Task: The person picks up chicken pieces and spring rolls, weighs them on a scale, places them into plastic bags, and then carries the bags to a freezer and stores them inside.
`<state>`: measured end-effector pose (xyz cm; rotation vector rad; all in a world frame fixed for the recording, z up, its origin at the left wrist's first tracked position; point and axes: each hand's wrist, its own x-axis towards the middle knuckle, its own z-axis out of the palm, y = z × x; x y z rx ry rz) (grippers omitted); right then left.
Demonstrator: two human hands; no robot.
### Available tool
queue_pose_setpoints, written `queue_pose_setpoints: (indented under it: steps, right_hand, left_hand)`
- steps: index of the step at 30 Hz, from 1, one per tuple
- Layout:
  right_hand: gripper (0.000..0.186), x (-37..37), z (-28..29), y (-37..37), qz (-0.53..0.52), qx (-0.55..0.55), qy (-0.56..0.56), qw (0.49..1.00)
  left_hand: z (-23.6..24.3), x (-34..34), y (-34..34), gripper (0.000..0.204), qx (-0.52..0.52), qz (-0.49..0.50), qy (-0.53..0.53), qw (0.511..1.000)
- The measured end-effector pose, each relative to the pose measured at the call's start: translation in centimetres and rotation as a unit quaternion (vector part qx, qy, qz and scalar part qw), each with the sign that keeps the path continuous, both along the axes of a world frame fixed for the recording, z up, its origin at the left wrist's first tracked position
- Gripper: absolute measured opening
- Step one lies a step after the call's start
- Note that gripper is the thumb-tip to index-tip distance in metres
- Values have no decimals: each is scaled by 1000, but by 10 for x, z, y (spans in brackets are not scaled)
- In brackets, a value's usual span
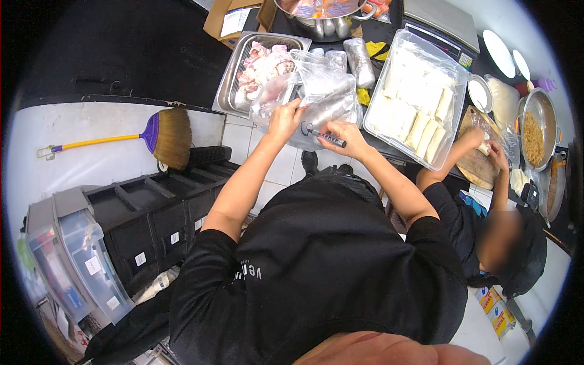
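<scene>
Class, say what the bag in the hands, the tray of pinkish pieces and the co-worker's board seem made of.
Bag: apparently thin, glossy plastic film, being see-through and creased. Tray: probably stainless steel; its silvery rim shines. Board: likely wood, fairly matt, with a brown, blotchy surface.

Black worktop (387, 30), metal tray (229, 85), clear tub (455, 115), wooden board (476, 163), scale (443, 17)

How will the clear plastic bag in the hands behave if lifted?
The clear plastic bag should be floppy: its thin film is creased and crumpled. It may be slippery, given the glossy surface. Probably light for its size if it holds little, but wrinkles and glare hide how full it is.
</scene>
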<state>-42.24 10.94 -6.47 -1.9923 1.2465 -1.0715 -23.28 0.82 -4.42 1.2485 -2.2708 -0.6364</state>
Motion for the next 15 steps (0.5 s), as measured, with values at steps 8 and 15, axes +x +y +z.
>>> queue_pose_setpoints:
  steps: [8, 15]
  right_hand:
    - [21, -5, -3, -4, -31, -21, -12, 999]
    - [21, -10, 7, -7, -36, -14, -41, 998]
  left_hand:
    - [-1, -1, 1, 18, -11, -6, 5, 1000]
    - [3, 1, -2, 15, 36, -6, -25, 999]
